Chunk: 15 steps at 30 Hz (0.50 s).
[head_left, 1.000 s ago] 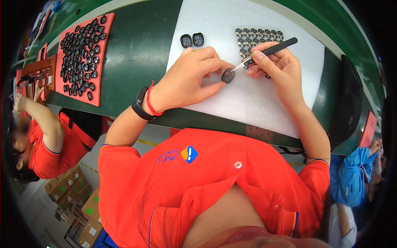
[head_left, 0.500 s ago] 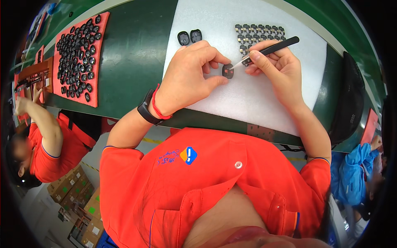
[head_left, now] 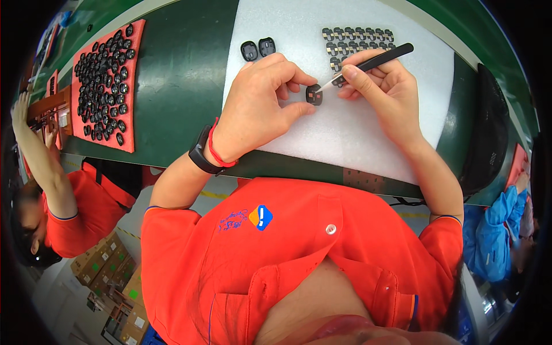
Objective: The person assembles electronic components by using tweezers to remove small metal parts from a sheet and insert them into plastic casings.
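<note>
Logging from my remote seat, I get a co-worker in a red shirt (head_left: 86,210) at the left edge, arms up beside a brown rack (head_left: 49,106). Brown cartons (head_left: 106,259) stacked lower left. Upper left: pink mat (head_left: 131,125) covered with many glossy black oval pieces (head_left: 106,83), lying on the green table (head_left: 184,57).

Centre-left, my wearer's left forearm carries a dark wristband (head_left: 202,150) and a red cord (head_left: 214,146). Two black shells (head_left: 249,50) sit side by side just above the left hand (head_left: 259,95). That hand has thumb and forefinger pinching the small dark oval part (head_left: 314,95) by its edges, other fingers curled in. Part is upper centre, over the white sheet (head_left: 356,144), reddish patches on its face.

Tweezers (head_left: 376,63), black-handled with a pale tip, slant down-left to that part; can't tell from my feed if tip and face touch. Upper centre-right: rows of small dark-and-gold pieces (head_left: 357,40), partly covered by the right hand (head_left: 382,86), its thumb and fingers clamped round the tweezers.

Right side: black bag-like item (head_left: 486,132) on the table edge, then a blue sleeve (head_left: 497,241) at far right.
</note>
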### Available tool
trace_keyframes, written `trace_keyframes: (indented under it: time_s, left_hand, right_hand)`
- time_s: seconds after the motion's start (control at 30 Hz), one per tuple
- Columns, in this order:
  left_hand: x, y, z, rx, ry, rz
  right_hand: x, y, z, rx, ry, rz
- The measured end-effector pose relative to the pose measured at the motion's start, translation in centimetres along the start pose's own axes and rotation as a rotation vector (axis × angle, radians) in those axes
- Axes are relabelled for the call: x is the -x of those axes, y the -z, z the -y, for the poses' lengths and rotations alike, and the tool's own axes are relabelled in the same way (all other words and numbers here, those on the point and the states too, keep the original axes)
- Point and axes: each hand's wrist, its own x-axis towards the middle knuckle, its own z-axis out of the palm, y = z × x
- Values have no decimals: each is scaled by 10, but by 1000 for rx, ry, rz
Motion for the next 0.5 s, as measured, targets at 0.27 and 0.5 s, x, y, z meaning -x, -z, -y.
trace_keyframes:
  time_s: [0.27,0.5]
  left_hand:
    - [-1,-3,2,-27,-62,-52]
    - [0,-2,1,-37,-56,-56]
  right_hand:
    - [0,1,-2,29,16,1]
    - [1,0,-2,46,15,8]
